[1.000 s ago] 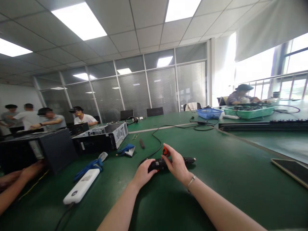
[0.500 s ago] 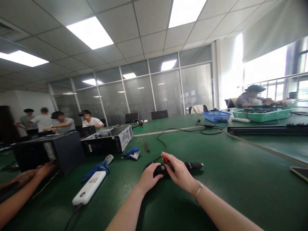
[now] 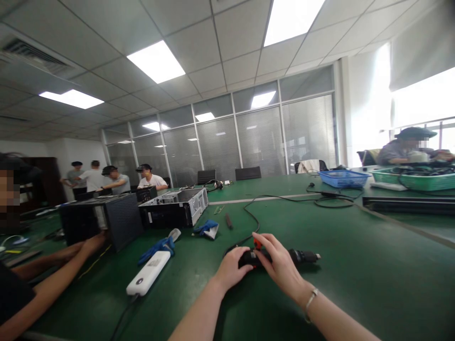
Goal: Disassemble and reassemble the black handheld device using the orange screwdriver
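Note:
A black corded power tool (image 3: 296, 256) lies on the green table in front of me, its tip pointing right. My left hand (image 3: 233, 270) is wrapped round its left end. Over the tool's middle, my right hand (image 3: 279, 260) has its thumb and fingers closed around a small orange-red part (image 3: 257, 243) on top. A bracelet is on my right wrist. The tool's black cord (image 3: 254, 215) runs away across the table.
To the left are a white power strip (image 3: 149, 273), blue gloves (image 3: 156, 250), and a black computer case (image 3: 122, 222) with a person's hands at it. An open case (image 3: 172, 210), blue basket (image 3: 343, 179) and green basket (image 3: 423, 180) stand further back.
The camera view has turned left, so everything sits further right and another person shows at the left edge. Both my hands stay on the tool in nearly the same pose.

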`<control>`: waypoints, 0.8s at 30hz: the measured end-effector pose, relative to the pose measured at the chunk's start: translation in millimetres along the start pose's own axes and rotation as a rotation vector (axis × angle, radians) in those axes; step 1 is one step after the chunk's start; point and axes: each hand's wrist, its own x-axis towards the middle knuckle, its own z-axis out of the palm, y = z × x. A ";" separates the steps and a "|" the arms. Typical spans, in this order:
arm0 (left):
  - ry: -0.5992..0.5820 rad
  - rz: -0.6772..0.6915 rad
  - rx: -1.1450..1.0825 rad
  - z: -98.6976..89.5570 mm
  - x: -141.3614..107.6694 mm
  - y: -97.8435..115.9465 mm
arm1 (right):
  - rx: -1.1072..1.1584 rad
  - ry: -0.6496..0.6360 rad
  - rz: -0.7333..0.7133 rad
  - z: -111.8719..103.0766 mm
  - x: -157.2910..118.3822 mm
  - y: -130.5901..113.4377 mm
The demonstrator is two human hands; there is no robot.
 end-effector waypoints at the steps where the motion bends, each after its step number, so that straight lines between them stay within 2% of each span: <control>1: 0.000 0.002 -0.001 -0.3 0.1 0.3 | -0.006 0.000 0.004 0.4 -0.4 0.9; 9: -0.017 0.002 0.002 -3.7 1.0 4.7 | -0.013 -0.004 -0.010 1.7 -0.2 1.3; 13: -0.011 -0.016 -0.001 -2.1 2.3 1.9 | -0.030 0.011 -0.001 0.1 1.3 4.1; 19: 0.001 0.001 -0.012 -0.3 8.0 -6.6 | -0.034 0.012 -0.031 -4.7 5.8 -5.3; 24: -0.003 -0.014 -0.010 -3.2 10.2 -6.0 | -0.082 0.017 0.009 -5.0 8.8 -5.4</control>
